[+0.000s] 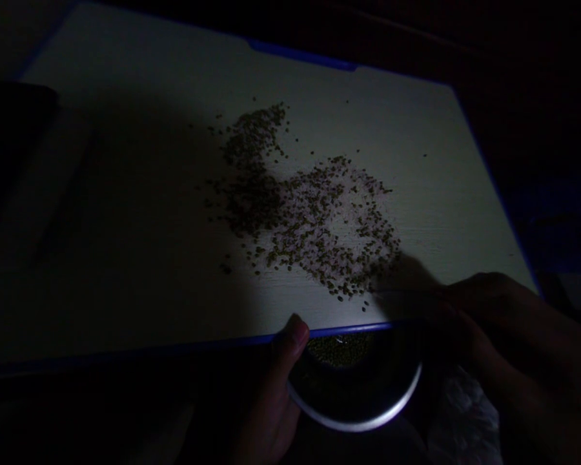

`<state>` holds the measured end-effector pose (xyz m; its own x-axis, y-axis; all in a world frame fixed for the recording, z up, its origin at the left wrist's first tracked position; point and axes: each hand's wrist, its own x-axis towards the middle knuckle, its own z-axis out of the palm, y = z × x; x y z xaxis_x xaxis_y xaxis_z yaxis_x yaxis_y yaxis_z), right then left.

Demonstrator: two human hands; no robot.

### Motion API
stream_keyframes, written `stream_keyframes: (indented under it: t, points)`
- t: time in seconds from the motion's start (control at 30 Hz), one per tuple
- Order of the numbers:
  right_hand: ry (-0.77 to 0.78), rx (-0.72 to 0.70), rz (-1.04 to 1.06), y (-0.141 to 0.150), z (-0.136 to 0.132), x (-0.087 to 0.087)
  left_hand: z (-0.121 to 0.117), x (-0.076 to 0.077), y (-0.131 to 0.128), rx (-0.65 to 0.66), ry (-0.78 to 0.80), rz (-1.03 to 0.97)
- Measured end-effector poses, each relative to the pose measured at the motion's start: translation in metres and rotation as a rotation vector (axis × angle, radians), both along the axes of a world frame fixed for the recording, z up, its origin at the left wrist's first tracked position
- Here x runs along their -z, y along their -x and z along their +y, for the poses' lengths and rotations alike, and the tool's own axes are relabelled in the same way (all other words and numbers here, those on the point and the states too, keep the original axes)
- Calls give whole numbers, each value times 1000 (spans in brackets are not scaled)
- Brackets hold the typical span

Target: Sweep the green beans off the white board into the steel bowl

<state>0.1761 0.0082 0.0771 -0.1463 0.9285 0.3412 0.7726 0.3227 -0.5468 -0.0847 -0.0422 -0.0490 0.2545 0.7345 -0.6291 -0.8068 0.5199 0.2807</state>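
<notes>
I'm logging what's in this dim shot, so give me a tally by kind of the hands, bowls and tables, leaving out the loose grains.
Hands (left hand, right hand): 2
Bowl: 1
Table: 1
Total: 4

Very dim and grainy; weak light pools mid-frame, shadows swallow the left, edges near black.

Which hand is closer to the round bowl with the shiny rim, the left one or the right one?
The left hand. It is right at the left side of the bowl; the right hand is off to the bowl's right.
</notes>
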Motion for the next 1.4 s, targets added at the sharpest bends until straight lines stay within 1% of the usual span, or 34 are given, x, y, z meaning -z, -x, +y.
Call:
stream_keyframes:
  t: [0.07, 0.1, 0.2, 0.27, 0.33, 0.5, 0.6, 0.7, 0.77, 0.87, 0.93, 1.0, 1.13, 1.23, 1.33, 1.4]
  points:
    - [-2, 30, -14, 0, 1, 1, -2, 3, 2, -23, 53, 49]
    - [5, 31, -13, 0, 1, 2, 0, 1, 1, -35, 89, 81]
    - [18, -18, 13, 2, 1, 4, 9, -13, -5, -44, 177, 134]
    - [22, -37, 32, 3, 0, 5, 15, -22, -10, -35, 216, 125]
    - [28, -50, 59, 3, -2, 6, 18, -27, -12, -46, 223, 132]
    - [44, -84, 131, 5, -2, 10, 17, -24, -10, 0, 191, 149]
    - [54, -122, 125, 7, 1, 10, 22, -30, -13, 23, 190, 123]
    - [56, -171, 66, 11, 1, 7, 24, -35, -15, 6, 183, 142]
    - [32, -203, 26, 12, -2, 6, 22, -32, -13, 9, 161, 133]
    - [15, -232, -15, 12, -6, 6, 14, -21, -8, 40, 114, 111]
    - [16, -206, 2, 12, -6, 8, 10, -16, -5, 44, 115, 127]
    - [19, -142, 49, 11, -5, 9, 9, -16, -5, 42, 141, 146]
    - [44, 14, 56, 8, -1, 8, 16, -26, -9, 28, 189, 143]
    - [44, 83, 25, 6, 1, 7, 21, -34, -14, -9, 196, 153]
    - [39, 110, 18, 5, 3, 7, 23, -36, -16, -37, 188, 168]
    - [25, 80, 29, 5, 3, 7, 23, -35, -15, -18, 173, 180]
